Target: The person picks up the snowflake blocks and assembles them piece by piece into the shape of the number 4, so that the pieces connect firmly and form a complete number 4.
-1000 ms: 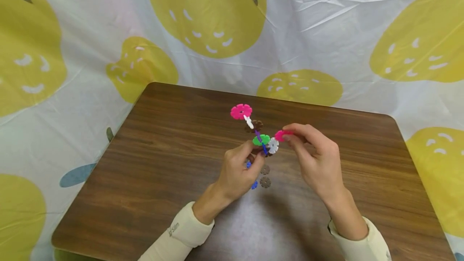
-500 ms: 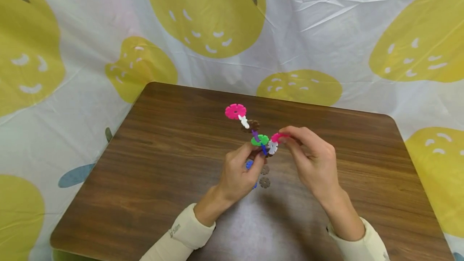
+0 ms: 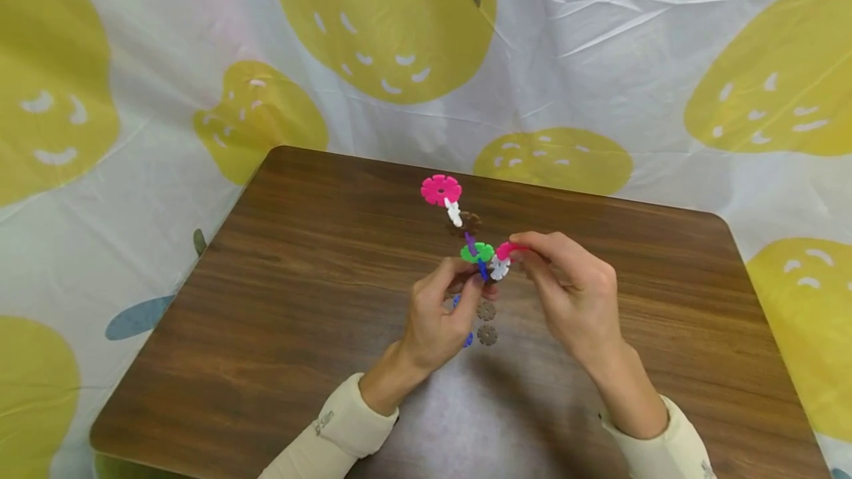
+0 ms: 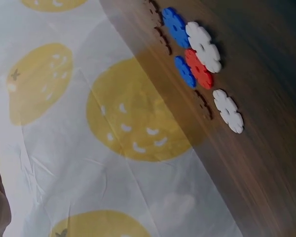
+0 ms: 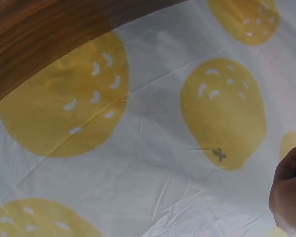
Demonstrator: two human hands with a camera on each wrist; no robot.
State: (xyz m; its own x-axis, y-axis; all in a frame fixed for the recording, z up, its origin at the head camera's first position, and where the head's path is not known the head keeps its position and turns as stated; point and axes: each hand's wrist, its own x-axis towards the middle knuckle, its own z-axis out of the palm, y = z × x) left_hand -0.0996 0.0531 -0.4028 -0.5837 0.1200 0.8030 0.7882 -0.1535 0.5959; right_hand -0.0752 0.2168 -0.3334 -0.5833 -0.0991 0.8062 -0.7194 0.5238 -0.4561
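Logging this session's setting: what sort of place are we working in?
Probably a small tabletop play or craft setup, indoors: a wooden table against a white sheet printed with yellow fruit, with plastic flower-shaped discs lying loose and a chain of discs in both hands.

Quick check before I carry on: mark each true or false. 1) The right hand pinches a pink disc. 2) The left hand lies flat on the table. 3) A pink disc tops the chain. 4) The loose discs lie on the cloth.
1) True: the right hand pinches a pink disc.
2) False: the left hand grips the chain at its lower end.
3) True: a larger pink disc sits at its far end.
4) False: the loose discs lie on the wooden table.
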